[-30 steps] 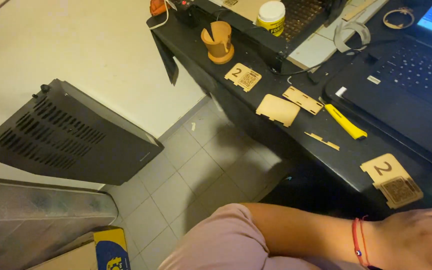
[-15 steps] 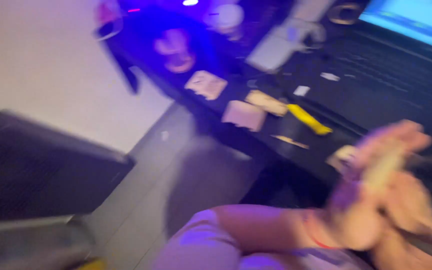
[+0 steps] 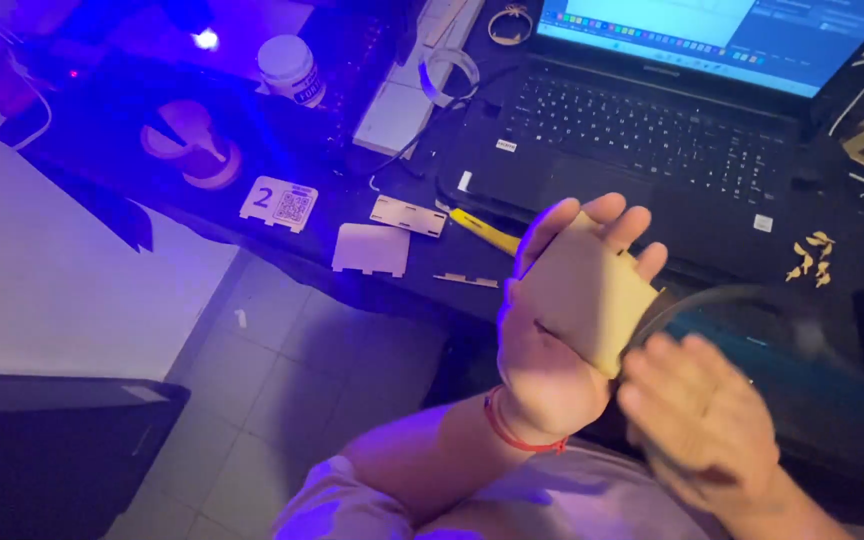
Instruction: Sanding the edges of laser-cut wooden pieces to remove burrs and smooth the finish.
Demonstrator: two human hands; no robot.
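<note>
1. Far to the left of the fingers, a round wooden stand [image 3: 192,150] and a white jar [image 3: 290,68] sat on the dark desk [image 3: 92,180] under violet light.
2. Nearer, a numbered wooden tag [image 3: 279,204], a flat wooden plate [image 3: 371,249] and a slotted strip [image 3: 408,216] lay well apart from the hands; a yellow tool [image 3: 487,232] lay just left of the fingertips.
3. The left hand [image 3: 552,340] held a thin wooden panel [image 3: 592,295] against its palm, fingers extended behind it and curling over its top edge, above the desk edge in front of the laptop [image 3: 652,130].
4. The right hand [image 3: 702,420], blurred, touched the panel's lower right corner; whether its fingers pinched the panel could not be told.
5. Risk, as judged: the panel rested on an open palm rather than in a firm grip, so a push from the right hand could slide it off to the floor, or flex and crack the thin wood.
</note>
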